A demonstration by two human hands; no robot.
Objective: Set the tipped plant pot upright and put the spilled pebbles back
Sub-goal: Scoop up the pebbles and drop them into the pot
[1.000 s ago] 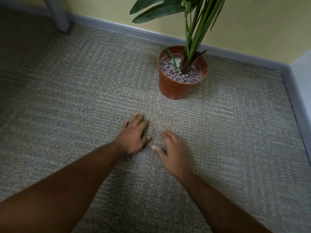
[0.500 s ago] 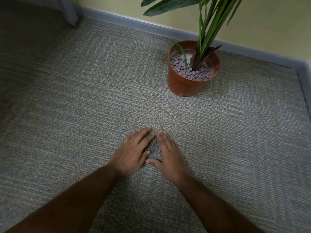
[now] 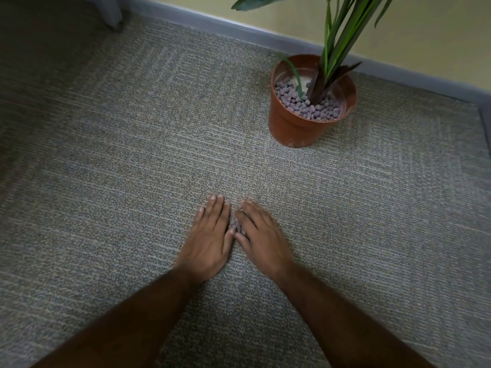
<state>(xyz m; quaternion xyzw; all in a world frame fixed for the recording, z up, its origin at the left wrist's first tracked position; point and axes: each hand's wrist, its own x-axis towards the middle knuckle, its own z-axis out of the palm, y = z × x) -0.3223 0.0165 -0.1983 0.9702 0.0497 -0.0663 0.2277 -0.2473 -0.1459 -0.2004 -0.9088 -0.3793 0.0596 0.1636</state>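
A terracotta plant pot (image 3: 292, 126) stands upright on the carpet at the upper right, with green leaves rising from it and grey-purple pebbles (image 3: 305, 107) covering its soil. Nearer to me, my left hand (image 3: 210, 240) and my right hand (image 3: 261, 240) lie flat on the carpet side by side, fingers straight. They press together around a small heap of spilled pebbles (image 3: 236, 226), which shows only in the narrow gap between them; most of the heap is hidden.
Grey-beige carpet (image 3: 132, 155) covers the floor. A grey skirting board (image 3: 212, 25) runs along the yellow wall behind the pot and turns down the right edge. A grey furniture leg (image 3: 111, 11) stands at the top left.
My hands have slid together across the carpet, gathering the pebbles into a tighter heap between them. The view has shifted, so the pot sits further right.
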